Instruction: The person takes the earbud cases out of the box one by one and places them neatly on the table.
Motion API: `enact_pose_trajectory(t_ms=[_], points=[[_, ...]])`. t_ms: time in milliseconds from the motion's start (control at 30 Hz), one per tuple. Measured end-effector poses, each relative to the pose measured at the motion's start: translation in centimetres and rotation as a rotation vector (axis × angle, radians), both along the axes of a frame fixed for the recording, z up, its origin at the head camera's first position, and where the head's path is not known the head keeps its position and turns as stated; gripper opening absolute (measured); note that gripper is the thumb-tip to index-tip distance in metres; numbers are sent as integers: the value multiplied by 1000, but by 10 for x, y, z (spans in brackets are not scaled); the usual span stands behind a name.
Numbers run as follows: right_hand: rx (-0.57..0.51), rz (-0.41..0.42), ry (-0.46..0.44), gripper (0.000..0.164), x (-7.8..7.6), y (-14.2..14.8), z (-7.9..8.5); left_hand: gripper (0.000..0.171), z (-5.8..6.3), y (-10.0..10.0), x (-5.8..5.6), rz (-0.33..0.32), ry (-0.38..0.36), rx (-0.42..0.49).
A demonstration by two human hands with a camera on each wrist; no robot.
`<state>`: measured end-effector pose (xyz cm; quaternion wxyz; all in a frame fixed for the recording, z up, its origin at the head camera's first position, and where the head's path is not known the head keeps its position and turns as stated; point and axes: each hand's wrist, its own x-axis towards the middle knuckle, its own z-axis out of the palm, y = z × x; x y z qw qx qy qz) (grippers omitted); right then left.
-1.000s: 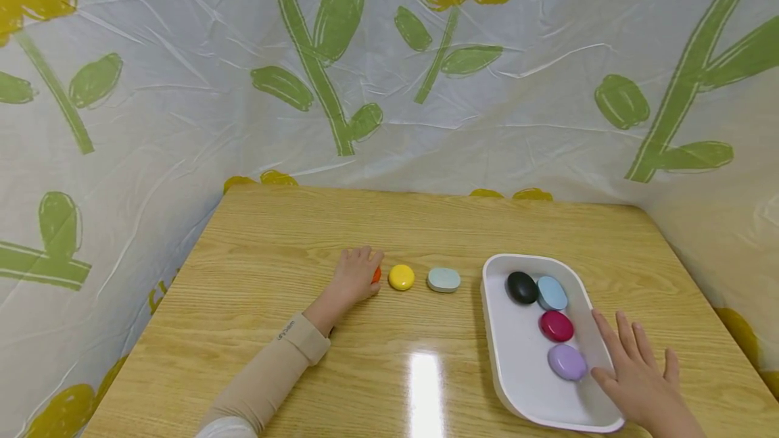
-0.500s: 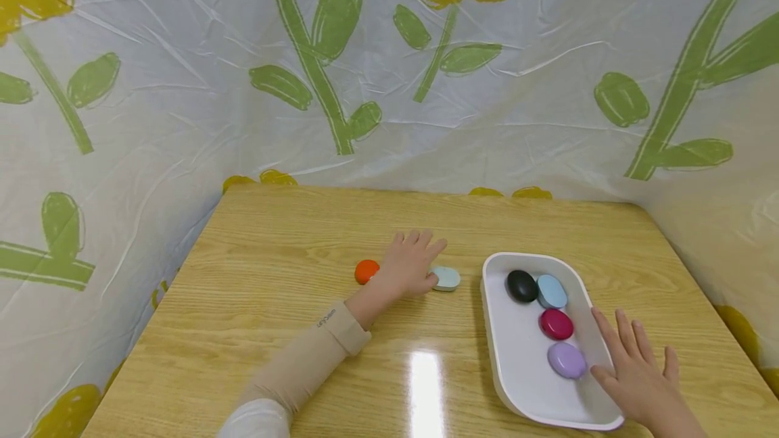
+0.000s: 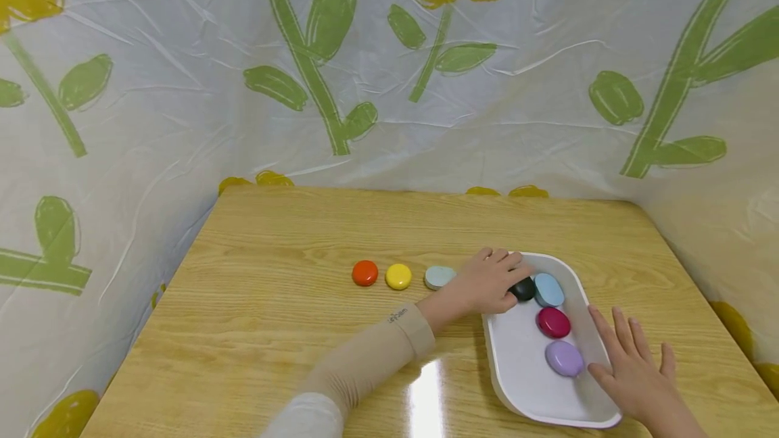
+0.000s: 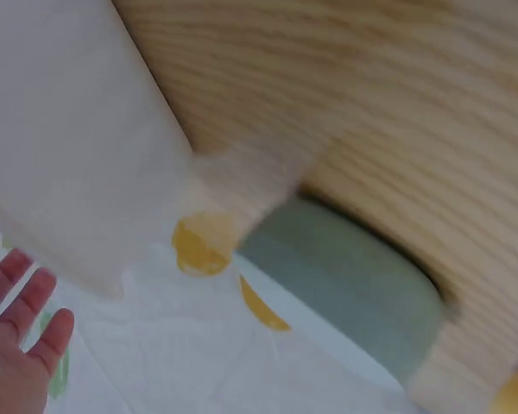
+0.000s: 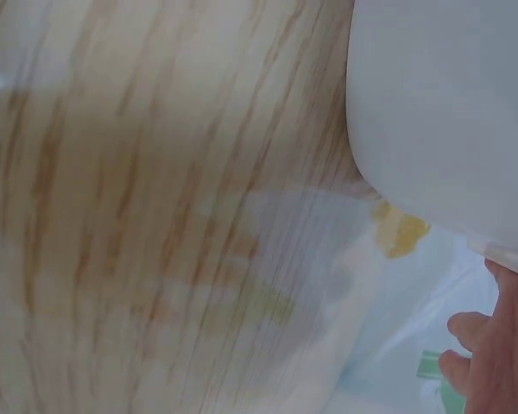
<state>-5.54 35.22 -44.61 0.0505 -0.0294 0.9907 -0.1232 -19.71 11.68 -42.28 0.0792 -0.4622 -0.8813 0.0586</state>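
Right hand (image 3: 642, 380): rested at the right rim of the white tray (image 3: 523, 370), fingers apart.
In white tray: lilac piece (image 3: 564, 358), crimson piece (image 3: 553, 322), blue piece (image 3: 549, 289), black piece (image 3: 524, 290).
Left hand (image 3: 487, 282): held over the left rim, fingers apart; black piece partly covered, contact not discernible.
On table (image 3: 304, 235): pale green piece (image 3: 437, 278), yellow piece (image 3: 398, 276), orange piece (image 3: 365, 273) lined up.

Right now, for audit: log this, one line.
left hand: partly over white tray, near black oval; right hand: beside tray; table: red disc, yellow disc, pale green oval

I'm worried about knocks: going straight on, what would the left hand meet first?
Probably the black oval piece in the white tray, right by the left hand, though depth is unclear.
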Motion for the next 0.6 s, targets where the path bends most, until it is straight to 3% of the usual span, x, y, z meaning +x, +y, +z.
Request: enact_pose_trajectory(t_ms=[200,433,600], points=[[6,4,24,87,1,-1,-2,50,-10,29,3,-36,27,-88],[14,5,40,87,2,0,-3,51,-19,44,3,3,-27,-195],[13,6,40,87,2,1,-4,51,-25,48,1,34,-25,-223]])
